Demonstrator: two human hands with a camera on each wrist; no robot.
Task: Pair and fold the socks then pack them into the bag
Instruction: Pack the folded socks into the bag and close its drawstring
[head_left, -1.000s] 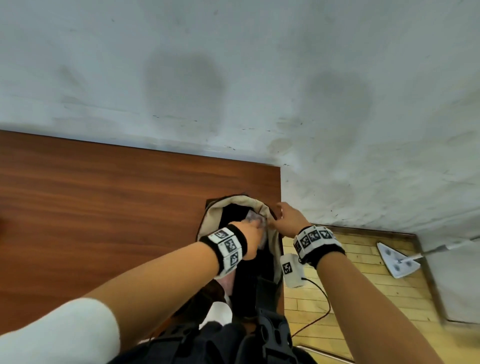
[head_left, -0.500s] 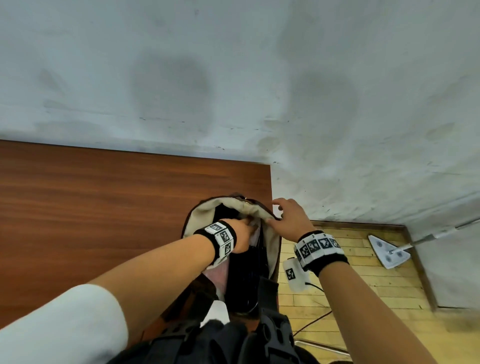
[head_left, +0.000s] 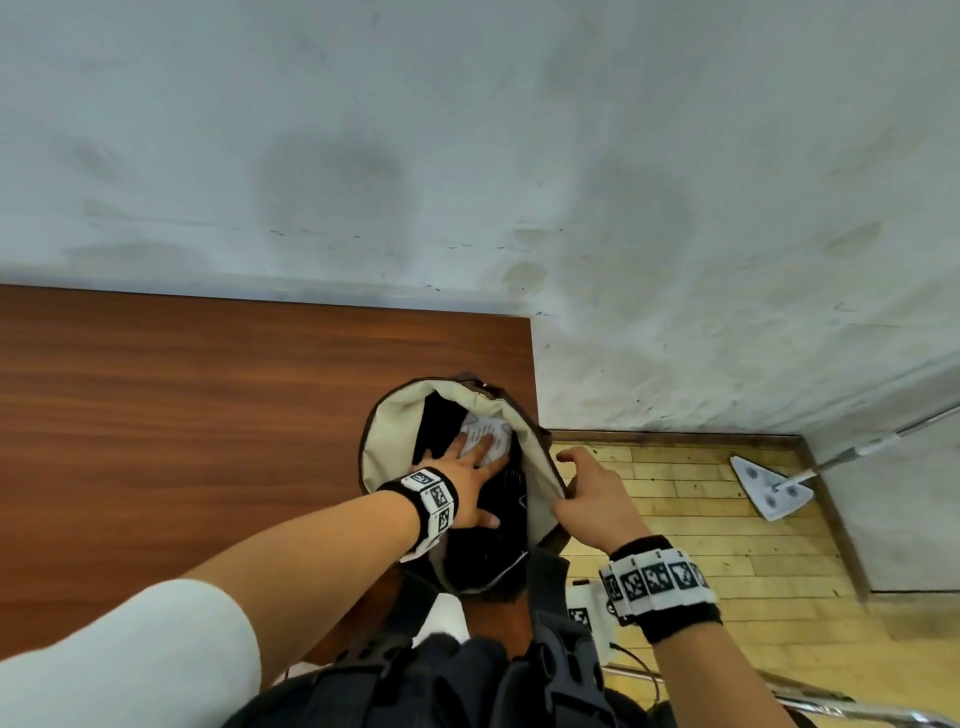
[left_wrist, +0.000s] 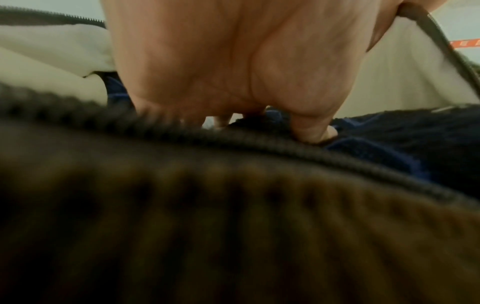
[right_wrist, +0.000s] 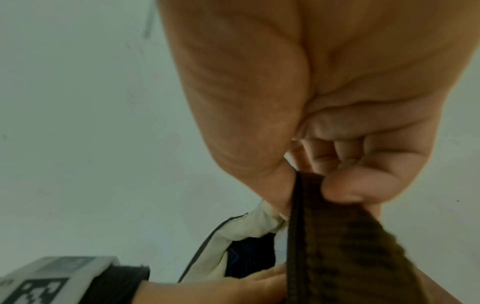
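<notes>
Left hand (head_left: 467, 480) flat, fingers spread on white socks (head_left: 485, 436) inside bag (head_left: 382, 452) — right hand (head_left: 592, 499) pinches its rim.

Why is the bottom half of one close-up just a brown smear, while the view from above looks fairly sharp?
Left wrist view: the brown ribbed bag edge lies too close, out of focus. Right wrist view: the right hand is sharp; the fabric it pinches blurs downward. Head view: evenly lit, edges bent by the wide lens.

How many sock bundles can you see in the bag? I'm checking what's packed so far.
2: a white patterned bundle under the left hand's flat fingers at the far end of the bag, and a dark navy one nearer. More may be hidden.
</notes>
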